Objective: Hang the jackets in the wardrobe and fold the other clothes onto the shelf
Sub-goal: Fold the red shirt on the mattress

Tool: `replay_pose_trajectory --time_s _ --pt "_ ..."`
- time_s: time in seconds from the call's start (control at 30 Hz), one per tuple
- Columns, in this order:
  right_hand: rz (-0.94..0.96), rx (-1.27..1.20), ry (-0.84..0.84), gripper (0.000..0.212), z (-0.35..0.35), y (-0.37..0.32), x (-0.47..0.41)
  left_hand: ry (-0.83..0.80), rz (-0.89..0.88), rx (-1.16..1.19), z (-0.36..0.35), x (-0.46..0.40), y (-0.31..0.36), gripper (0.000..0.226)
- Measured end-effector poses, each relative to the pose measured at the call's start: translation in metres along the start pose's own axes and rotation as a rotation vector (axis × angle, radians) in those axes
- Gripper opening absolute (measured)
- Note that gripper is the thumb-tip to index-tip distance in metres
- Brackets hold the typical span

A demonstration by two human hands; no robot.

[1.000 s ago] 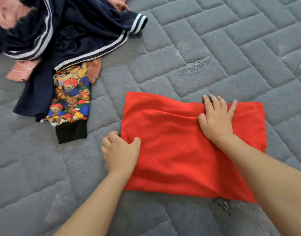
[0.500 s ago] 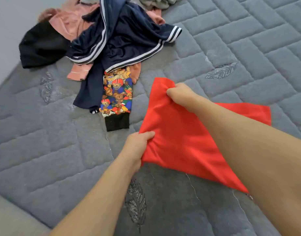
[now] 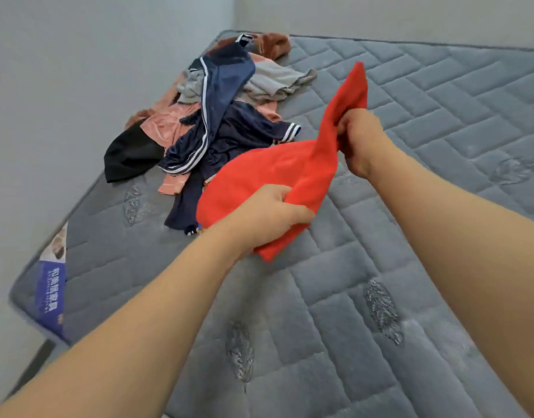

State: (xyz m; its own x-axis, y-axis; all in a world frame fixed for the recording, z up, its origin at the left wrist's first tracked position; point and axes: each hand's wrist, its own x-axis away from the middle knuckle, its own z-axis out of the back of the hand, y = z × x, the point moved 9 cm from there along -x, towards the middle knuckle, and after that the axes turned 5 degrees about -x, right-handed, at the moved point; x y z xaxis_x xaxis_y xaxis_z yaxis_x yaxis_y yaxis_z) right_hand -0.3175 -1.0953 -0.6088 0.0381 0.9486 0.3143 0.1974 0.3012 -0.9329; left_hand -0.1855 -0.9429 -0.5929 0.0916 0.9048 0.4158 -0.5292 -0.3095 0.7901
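Two hands are seen gripping one red garment (image 3: 277,176), which is held up clear of the grey quilted mattress (image 3: 410,267). The left hand (image 3: 268,218) is closed round the cloth's near lower part, fingers curled into a bunched fold. The right hand (image 3: 360,140) is clenched on the cloth farther up, with a pointed end of the fabric standing up above the fist. Between the two grips the cloth is stretched in a slack, folded band; a short corner hangs below the left hand.

A heap of other clothes (image 3: 223,116) is noted on the mattress beyond the red garment, toward the far left corner by the wall (image 3: 63,86). In it a navy jacket with white stripes (image 3: 217,95) lies on top, with pink, grey, brown and black pieces around and under it. The heap's near edge is partly hidden by the red garment. A blue printed label (image 3: 50,300) is seen at the mattress's near left corner.
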Motion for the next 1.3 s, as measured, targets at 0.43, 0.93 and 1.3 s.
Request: replay_pose_trajectory --time_s 0.43,0.93,1.3 --pt "-0.34 0.333 0.39 0.045 0.38 0.245 0.134 -0.54 0.133 -0.269 -0.395 0.048 -0.119 0.02" --pt "0.099 1.123 0.017 0.035 0.182 0.206 -0.042 0.078 0.377 -0.542 -0.155 -0.131 -0.211 0.031" --pt "0.202 1.438 0.587 0.05 0.206 0.259 -0.071 0.599 0.246 -0.716 -0.165 -0.148 -0.238 0.031"
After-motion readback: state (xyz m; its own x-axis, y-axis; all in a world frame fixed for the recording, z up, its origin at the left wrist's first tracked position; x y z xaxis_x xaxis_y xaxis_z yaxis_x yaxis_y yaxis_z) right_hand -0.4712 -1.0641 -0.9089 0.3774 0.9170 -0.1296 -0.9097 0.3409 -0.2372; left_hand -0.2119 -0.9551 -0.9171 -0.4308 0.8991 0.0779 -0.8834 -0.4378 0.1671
